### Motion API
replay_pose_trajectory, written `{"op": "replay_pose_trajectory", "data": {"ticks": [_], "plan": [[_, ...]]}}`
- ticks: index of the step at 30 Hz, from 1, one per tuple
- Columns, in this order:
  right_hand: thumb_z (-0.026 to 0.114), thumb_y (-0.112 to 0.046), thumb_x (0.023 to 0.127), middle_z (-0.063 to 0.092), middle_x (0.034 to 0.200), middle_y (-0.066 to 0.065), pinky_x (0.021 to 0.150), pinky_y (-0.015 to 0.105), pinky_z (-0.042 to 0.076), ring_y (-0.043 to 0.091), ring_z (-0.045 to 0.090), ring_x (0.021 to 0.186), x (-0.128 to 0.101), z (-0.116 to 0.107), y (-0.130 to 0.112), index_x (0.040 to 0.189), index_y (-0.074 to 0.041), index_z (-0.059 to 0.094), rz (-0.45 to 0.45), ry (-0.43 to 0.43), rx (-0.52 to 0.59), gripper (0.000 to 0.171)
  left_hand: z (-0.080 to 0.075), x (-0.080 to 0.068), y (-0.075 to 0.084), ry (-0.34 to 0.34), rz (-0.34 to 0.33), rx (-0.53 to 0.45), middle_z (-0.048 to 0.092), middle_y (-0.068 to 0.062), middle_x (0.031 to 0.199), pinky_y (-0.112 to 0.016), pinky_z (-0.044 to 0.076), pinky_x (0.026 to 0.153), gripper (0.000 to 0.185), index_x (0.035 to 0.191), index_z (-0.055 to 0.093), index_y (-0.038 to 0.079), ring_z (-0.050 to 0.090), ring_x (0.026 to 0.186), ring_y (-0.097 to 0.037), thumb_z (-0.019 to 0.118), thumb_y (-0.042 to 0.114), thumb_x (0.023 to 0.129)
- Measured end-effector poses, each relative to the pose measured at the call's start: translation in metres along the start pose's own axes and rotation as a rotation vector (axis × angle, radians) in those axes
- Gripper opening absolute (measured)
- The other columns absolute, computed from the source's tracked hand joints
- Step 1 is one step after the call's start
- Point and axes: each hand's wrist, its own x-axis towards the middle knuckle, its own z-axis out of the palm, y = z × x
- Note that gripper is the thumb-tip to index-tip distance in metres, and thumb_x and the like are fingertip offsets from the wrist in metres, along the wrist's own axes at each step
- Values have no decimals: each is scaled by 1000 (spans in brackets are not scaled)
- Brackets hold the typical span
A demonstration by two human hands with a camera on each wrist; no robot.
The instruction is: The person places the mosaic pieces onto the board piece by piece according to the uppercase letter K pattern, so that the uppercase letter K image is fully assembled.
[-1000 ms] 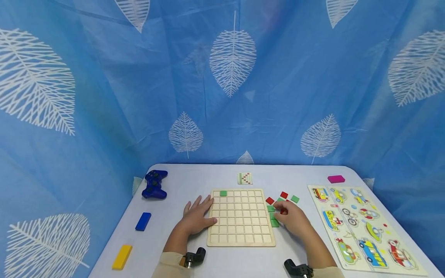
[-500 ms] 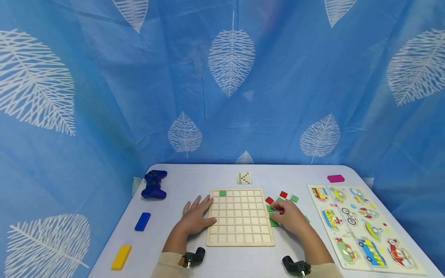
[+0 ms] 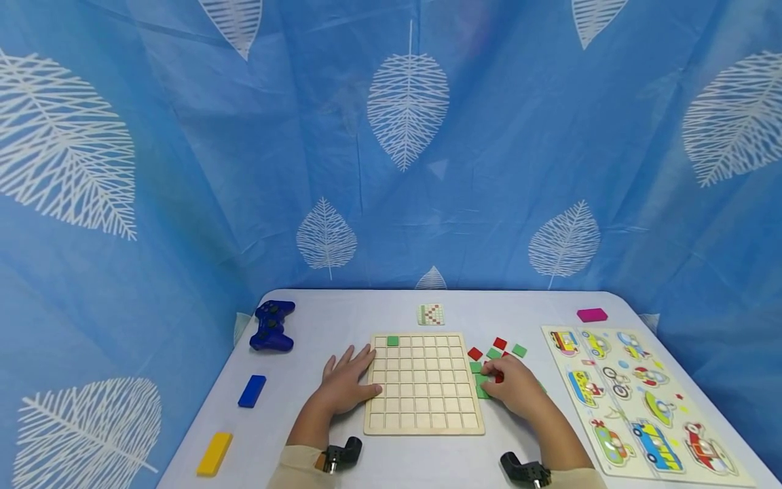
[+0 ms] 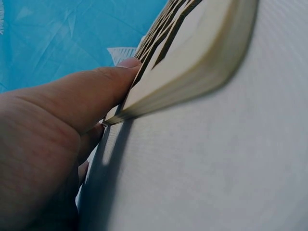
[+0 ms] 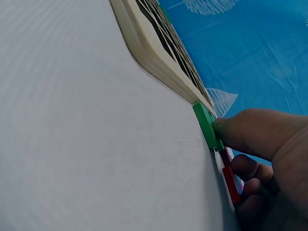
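The right hand's thumb touches a green tile just beside the wooden grid board, its other fingers bent near a red tile; whether they pinch anything cannot be told. The left hand lies with fingers spread along the board's left edge, thumb on its rim. One green square sits in the board's far row, second cell from the left. Beyond, a small pattern card lies near the table's far edge, a blue controller by its far left corner, blue and yellow blocks down the left edge, a magenta block near the far right corner, and a vehicle puzzle along the right edge.
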Motion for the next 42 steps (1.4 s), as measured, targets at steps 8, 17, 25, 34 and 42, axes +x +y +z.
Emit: {"op": "replay_pose_trajectory", "data": {"ticks": [8,17,25,34,42], "plan": [[83,-18,87,61,99,2,85,42,50,20,55,92,-1,-1,-2,104,-14,74,6,13,-31,19,-1,-1,0,5,5,-3,29,0,173,-65,-2,127,84,164,38,21,12,163,-36,75,49,93],[81,-14,88,64,94,-3,84,40,51,20,56,92,-2,1,-3,104,-18,70,19,4,-15,20,-1,-2,2,7,-3,-7,29,-1,173,-65,-2,127,85,163,39,20,12,163,-36,76,49,93],[78,-14,92,63,88,-5,82,37,50,18,56,90,0,3,3,98,-20,70,15,33,-12,12,0,-1,2,17,-4,-13,31,-1,172,-66,-2,127,85,163,40,20,13,163,-37,77,48,92],[79,-16,92,62,90,-3,82,37,49,18,56,91,0,3,2,103,-16,73,30,16,-3,13,-1,-2,2,18,-2,-8,31,-2,172,-66,-2,127,85,163,40,19,13,163,-37,77,48,92],[79,-15,90,61,88,-3,76,35,46,17,54,86,-1,4,1,95,-18,66,17,20,-9,14,0,-1,2,19,0,-8,31,-1,172,-66,-2,126,85,163,40,19,13,163,-37,76,49,92]]}}
